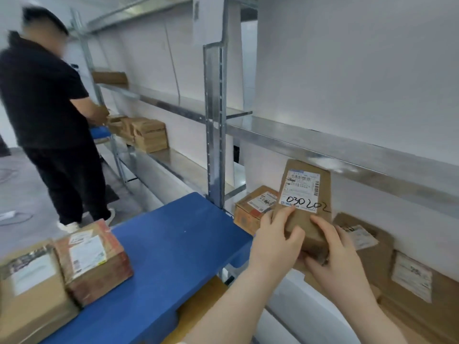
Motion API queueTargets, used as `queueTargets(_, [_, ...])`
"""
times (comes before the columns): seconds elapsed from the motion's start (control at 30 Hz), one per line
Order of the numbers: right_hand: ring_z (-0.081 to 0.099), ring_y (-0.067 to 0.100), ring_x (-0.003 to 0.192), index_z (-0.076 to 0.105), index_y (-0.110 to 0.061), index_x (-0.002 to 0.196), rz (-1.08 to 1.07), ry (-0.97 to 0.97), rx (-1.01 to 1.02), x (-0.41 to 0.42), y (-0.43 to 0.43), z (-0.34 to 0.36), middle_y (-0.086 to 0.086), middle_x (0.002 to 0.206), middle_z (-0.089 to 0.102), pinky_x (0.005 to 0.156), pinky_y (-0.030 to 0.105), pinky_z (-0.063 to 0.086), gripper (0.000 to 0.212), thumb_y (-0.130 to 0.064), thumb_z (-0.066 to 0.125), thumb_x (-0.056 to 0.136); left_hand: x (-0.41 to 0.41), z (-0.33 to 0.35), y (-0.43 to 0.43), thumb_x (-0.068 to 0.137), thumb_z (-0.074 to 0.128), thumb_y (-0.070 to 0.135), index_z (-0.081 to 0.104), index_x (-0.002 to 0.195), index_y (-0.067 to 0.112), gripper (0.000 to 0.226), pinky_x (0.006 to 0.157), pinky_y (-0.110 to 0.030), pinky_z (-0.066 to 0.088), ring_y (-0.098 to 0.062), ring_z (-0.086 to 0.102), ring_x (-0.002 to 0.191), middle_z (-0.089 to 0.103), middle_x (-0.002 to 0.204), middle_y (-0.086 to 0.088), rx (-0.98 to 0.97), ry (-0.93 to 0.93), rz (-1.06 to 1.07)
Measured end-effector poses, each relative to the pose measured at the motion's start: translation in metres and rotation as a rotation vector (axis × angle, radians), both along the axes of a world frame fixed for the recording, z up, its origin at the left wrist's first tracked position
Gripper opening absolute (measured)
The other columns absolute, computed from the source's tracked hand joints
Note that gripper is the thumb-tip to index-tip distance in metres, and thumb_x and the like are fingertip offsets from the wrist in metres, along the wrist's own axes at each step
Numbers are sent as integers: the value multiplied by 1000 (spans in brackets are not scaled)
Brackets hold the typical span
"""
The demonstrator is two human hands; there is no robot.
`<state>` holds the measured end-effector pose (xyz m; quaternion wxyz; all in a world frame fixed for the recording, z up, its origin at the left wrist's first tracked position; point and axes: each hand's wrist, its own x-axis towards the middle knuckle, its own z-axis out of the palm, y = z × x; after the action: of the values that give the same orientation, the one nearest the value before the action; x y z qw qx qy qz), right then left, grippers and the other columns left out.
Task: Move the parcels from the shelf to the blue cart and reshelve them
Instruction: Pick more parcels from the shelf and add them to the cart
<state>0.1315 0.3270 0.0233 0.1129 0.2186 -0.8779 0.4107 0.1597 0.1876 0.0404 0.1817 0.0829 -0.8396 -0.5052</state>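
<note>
I hold a small brown parcel (304, 194) upright, its white label marked 030202 facing me. My left hand (275, 242) grips its lower left side and my right hand (335, 254) grips its lower right. It sits just in front of the metal shelf (347, 150), under the shelf board. More brown parcels lie on the shelf: one behind on the left (250, 207) and two on the right (367, 242), (417, 294). The blue cart (173, 244) stands to the left, carrying two parcels (92, 261), (29, 294) at its near left end.
A person in black (49, 108) stands at the far left, hands at a stack of parcels (146, 135) on another shelf bay. A steel upright post (214, 125) rises between cart and shelf. Grey floor lies at the left.
</note>
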Motion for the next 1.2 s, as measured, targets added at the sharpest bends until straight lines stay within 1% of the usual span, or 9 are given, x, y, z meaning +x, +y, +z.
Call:
queueTargets(0.13, [50,27,113,43,-38,133,183,-18,16,6,-74,0,8,134,41,89,32,42,79,-5,76,69,29,-7,-67,87,43,38,39,132,48,46,89,-29,44,-14,48,110,38,140,8,-22,-11,186])
queueTargets(0.27, [47,24,116,44,-33,134,365,-30,2,17,-146,-12,7,135,39,87,26,40,76,-4,75,71,62,-20,-127,89,43,40,37,133,46,45,78,-18,44,-10,49,104,37,138,8,-35,-16,366])
queueTargets(0.47, [47,11,114,40,-40,133,660,-115,17,19,-238,-42,-4,138,35,80,12,41,72,-12,74,76,96,-47,-194,92,44,37,37,135,46,44,91,-33,46,-16,48,114,32,145,5,9,-89,625])
queueTargets(0.57, [47,4,111,37,-49,130,792,-159,37,8,-271,-58,-12,135,35,78,12,46,71,-17,73,78,97,-64,-214,91,43,38,36,134,46,44,95,-40,46,-19,47,117,32,145,5,52,-149,738])
queueTargets(0.67, [47,1,113,36,-54,128,905,-217,51,-12,-292,-77,-15,133,35,83,19,52,70,-18,73,79,86,-84,-223,92,44,39,36,134,47,43,95,-42,47,-21,47,118,31,146,6,107,-182,830])
queueTargets(0.77, [46,0,115,36,-54,127,977,-258,96,-35,-305,-102,-18,133,34,87,26,53,70,-19,74,79,69,-104,-224,93,44,39,35,135,47,43,93,-39,49,-20,46,119,30,145,7,159,-223,899])
queueTargets(0.87, [46,1,116,35,-56,127,1045,-290,136,-60,-314,-128,-21,133,33,89,28,53,72,-19,73,80,49,-126,-223,94,44,39,34,136,47,44,94,-36,48,-18,45,119,28,147,7,205,-258,959])
queueTargets(1.07, [45,1,118,34,-55,127,1111,-315,128,-88,-334,-163,-20,135,29,90,25,52,71,-17,73,81,21,-152,-230,96,45,37,32,138,46,45,96,-41,48,-20,43,124,23,150,6,211,-294,1024])
queueTargets(1.2, [47,7,115,33,-54,127,1153,-298,160,-92,-355,-168,-19,138,25,88,26,53,70,-20,72,81,18,-157,-241,96,44,38,31,140,44,46,91,-45,50,-25,44,123,24,148,0,159,-327,1090])
